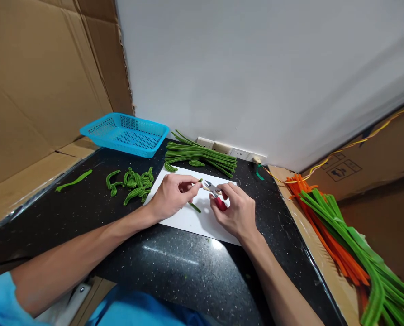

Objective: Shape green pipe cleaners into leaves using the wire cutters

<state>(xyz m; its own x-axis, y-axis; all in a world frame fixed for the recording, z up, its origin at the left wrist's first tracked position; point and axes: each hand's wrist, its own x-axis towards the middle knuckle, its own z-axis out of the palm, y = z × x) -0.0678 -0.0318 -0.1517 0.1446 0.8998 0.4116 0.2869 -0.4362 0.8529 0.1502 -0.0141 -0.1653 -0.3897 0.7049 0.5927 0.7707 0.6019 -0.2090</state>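
My left hand (176, 194) pinches a short green fuzzy stem (200, 180) between thumb and fingertips. My right hand (235, 208) is closed around red-handled cutting pliers (218, 197), whose jaws point at the stem's end. Both hands are over a white sheet (202, 222). Another green stem piece (195, 207) shows on the sheet below my left hand. A bundle of straight green stems (202, 154) lies behind the sheet, with a small looped green piece (196, 163) against it. Left of the sheet is a pile of twisted green pieces (134, 181).
A blue perforated basket (134, 147) stands at the back left of the black speckled table (174, 253). A green strip (74, 180) lies at the left. Power sockets (239, 154) line the wall; orange stems (337, 244) and more green stems (347, 235) rest on cardboard at right.
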